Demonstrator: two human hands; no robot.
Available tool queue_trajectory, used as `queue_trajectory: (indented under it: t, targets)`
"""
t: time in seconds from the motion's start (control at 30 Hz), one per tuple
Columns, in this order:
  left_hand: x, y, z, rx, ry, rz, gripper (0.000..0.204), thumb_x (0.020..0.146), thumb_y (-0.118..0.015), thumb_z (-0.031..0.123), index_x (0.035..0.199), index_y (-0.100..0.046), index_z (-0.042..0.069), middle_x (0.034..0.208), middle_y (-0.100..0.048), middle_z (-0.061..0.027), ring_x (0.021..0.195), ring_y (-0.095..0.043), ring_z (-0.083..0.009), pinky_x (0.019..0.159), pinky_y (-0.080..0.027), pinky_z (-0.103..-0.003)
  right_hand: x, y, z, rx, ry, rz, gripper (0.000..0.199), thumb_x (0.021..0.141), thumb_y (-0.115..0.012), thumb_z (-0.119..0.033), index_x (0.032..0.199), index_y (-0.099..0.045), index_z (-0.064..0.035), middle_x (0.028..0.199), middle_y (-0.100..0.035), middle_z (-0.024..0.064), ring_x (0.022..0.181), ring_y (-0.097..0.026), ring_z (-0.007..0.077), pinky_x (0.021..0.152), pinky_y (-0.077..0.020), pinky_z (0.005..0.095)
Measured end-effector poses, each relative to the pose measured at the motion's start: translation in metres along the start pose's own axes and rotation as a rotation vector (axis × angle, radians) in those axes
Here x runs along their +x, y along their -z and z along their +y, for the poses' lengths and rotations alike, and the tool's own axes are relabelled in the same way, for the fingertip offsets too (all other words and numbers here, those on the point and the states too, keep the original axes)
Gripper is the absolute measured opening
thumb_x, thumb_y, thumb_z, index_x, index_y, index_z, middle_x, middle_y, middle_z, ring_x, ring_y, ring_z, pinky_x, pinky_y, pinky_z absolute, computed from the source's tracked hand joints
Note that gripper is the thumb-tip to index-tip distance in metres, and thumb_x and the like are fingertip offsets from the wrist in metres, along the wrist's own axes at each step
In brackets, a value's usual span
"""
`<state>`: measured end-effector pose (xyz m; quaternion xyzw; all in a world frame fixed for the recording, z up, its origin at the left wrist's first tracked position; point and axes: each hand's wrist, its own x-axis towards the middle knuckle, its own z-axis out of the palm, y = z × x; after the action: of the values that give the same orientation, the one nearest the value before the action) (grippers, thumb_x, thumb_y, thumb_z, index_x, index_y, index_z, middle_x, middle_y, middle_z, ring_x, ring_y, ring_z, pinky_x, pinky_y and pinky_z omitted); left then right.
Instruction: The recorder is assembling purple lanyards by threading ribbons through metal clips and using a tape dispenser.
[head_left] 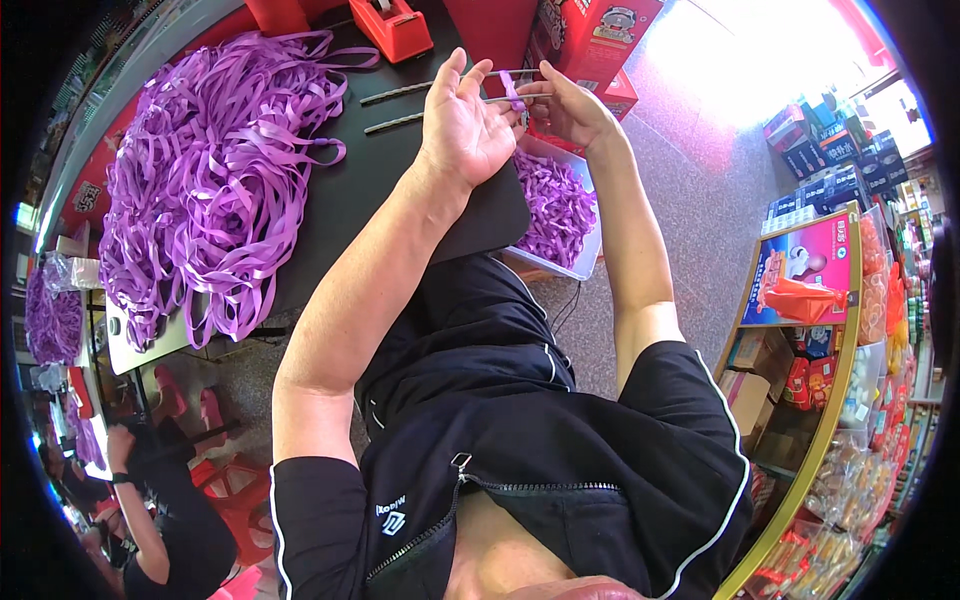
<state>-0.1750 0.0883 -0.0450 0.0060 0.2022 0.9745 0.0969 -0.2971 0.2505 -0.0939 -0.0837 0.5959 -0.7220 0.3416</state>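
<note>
Two thin twisted metal rods (pixel 392 93) reach over the dark table's right end, with a small loop of purple ribbon (pixel 512 92) around them near their tips. In front of the rods is my left hand (pixel 466 128), palm up and open, its upper fingers stretched apart; its thumb side lies close to the ribbon. My right hand (pixel 568 105) is at the rod tips, its fingers bent and closed on the ribbon's right side; the exact grip is partly hidden. Below it stands a pale plastic bin (pixel 588 262) filled with short purple ribbon pieces (pixel 552 205).
A large heap of purple ribbon (pixel 215 180) covers the left of the black table (pixel 400 215). A red tape dispenser (pixel 392 32) and red boxes (pixel 600 40) stand at the far side. Shelves and a display case (pixel 800 270) line the right. Another person (pixel 170 500) sits lower left.
</note>
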Motion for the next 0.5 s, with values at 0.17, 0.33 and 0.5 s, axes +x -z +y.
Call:
queue_trajectory:
  t: [0.17,0.33,0.5]
  targets:
    - [0.000,-0.001,-0.001,0.000,-0.002,-0.009,0.076,0.090,-0.045,0.055,0.146,-0.017,0.012,0.146,0.014,-0.0377,0.140,0.016,-0.0407,0.111,0.013,-0.050,0.004,0.010,0.004,0.096,-0.021,-0.031,0.048,0.092,-0.051,-0.052,0.094,-0.069,-0.0070,0.074,-0.057,-0.0043,0.068,-0.046,0.0076,0.062,-0.0364,0.0244]
    - [0.000,-0.002,-0.001,0.018,-0.001,-0.010,0.076,0.090,-0.044,0.055,0.147,-0.015,0.012,0.146,0.015,-0.0368,0.140,0.017,-0.0403,0.111,0.013,-0.050,0.003,0.025,0.008,0.134,0.032,-0.003,0.039,0.085,-0.064,-0.047,0.089,-0.069,-0.0088,0.073,-0.057,-0.0064,0.064,-0.045,0.0065,0.058,-0.0354,0.0231]
    - [0.000,0.001,0.001,0.016,-0.002,-0.018,0.077,0.091,-0.043,0.056,0.147,-0.014,0.012,0.146,0.016,-0.0368,0.140,0.017,-0.0405,0.111,0.013,-0.050,-0.001,0.011,-0.004,0.062,0.048,0.120,0.031,0.081,-0.071,-0.042,0.087,-0.070,-0.0113,0.074,-0.060,-0.0071,0.061,-0.045,0.0041,0.054,-0.0346,0.0207]
